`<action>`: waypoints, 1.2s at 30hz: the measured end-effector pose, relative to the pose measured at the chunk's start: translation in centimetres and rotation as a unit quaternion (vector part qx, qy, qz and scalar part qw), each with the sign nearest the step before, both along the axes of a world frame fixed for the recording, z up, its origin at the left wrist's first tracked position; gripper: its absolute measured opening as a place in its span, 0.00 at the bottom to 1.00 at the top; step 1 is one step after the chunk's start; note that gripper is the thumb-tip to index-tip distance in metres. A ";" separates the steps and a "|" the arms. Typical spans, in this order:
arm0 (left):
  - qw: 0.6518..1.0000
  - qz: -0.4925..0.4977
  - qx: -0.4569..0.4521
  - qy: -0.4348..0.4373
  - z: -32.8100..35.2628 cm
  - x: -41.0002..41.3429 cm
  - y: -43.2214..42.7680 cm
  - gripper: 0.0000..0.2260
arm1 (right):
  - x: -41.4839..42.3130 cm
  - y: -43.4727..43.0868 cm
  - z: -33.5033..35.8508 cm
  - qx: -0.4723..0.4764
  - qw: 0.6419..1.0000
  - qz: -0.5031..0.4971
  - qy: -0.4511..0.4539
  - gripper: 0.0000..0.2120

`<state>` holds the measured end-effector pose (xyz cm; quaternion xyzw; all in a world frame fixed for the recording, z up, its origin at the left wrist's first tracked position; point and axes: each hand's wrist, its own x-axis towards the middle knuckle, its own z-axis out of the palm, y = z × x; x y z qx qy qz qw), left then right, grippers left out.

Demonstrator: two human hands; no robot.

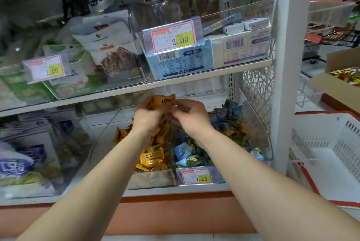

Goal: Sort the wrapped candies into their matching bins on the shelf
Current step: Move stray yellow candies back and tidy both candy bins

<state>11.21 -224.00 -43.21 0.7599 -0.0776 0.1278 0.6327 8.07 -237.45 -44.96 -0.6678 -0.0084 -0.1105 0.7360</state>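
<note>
My left hand [149,117] grips orange-yellow wrapped candies [164,101] and holds them up in front of the shelf edge. My right hand [190,115] pinches the right end of the same bunch. Below my hands, a clear bin [152,179] holds many orange-yellow candies [153,158]. The clear bin [266,143] to its right holds blue and green wrapped candies [228,116], with a few orange ones [229,132] mixed in. How many candies my hands hold is hidden by my fingers.
A 1.00 price tag [197,177] fronts the blue candy bin. The shelf above [194,78] carries boxed goods and a 2.00 tag [173,37]. Bagged goods [25,155] fill the lower left. A white basket with red trim [331,155] stands at right, by a cardboard box [339,86].
</note>
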 end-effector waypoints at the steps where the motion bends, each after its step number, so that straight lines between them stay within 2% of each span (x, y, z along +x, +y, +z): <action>1: 0.998 0.030 0.054 -0.014 0.0 0.4 1.2 0.07 | 0.1 0.7 0.3 -0.046 0.999 0.014 -0.011 0.11; 3: 0.978 0.085 0.192 -0.009 -0.2 1.2 3.5 0.11 | -0.2 1.9 0.6 -0.199 0.979 0.019 -0.046 0.12; 6: 0.926 0.098 0.355 0.088 -0.8 1.4 6.0 0.35 | -1.0 2.3 0.2 -0.401 0.913 0.011 -0.072 0.17; 7: 0.912 0.098 0.387 0.098 -0.8 1.1 6.2 0.38 | -1.4 2.1 -0.1 -0.451 0.889 0.002 -0.076 0.18; 8: 0.908 0.096 0.399 0.078 -0.8 0.7 6.0 0.36 | -1.9 1.6 -0.4 -0.490 0.868 -0.009 -0.082 0.17; 11: 0.919 0.075 0.384 -0.056 -0.3 -0.7 3.4 0.18 | -3.0 -0.9 -1.2 -0.546 0.830 -0.063 -0.094 0.15; 13: 0.918 0.011 0.384 -0.098 -0.2 -1.6 0.4 0.12 | -3.7 -3.5 -1.9 -0.555 0.823 -0.095 -0.070 0.17; 15: 0.912 -0.079 0.386 -0.115 -0.5 -2.0 -2.8 0.07 | -4.2 -6.1 -2.9 -0.575 0.813 -0.094 -0.010 0.23; 17: 0.893 -0.158 0.411 -0.096 -1.2 -2.2 -5.7 0.09 | -4.6 -8.2 -4.0 -0.574 0.814 -0.058 0.067 0.27; 19: 0.853 -0.225 0.468 -0.051 -2.3 -2.1 -7.9 0.15 | -4.6 -9.5 -4.8 -0.555 0.823 -0.011 0.118 0.22; 21: 0.811 -0.258 0.525 -0.023 -3.3 -1.9 -8.5 0.18 | -4.5 -10.2 -5.1 -0.533 0.838 0.009 0.118 0.15; 26: 0.780 -0.211 0.587 -0.049 -3.5 -1.6 -6.9 0.17 | -4.9 -11.1 -5.3 -0.464 0.880 -0.050 0.092 0.10; 29: 0.754 -0.206 0.622 -0.042 -3.1 -1.5 -6.8 0.20 | -5.4 -11.3 -4.8 -0.412 0.901 -0.116 0.065 0.16; 33: 0.760 -0.241 0.604 0.009 -2.7 -0.9 -7.1 0.21 | -7.2 -10.7 -3.8 -0.355 0.927 -0.116 0.034 0.24; 34: 0.767 -0.248 0.591 0.019 -2.6 -0.8 -7.3 0.19 | -7.8 -10.8 -3.8 -0.364 0.926 -0.098 0.034 0.24; 36: 0.789 -0.240 0.566 0.007 -2.4 -0.5 -7.9 0.16 | -9.2 -11.2 -3.8 -0.402 0.914 -0.057 0.029 0.16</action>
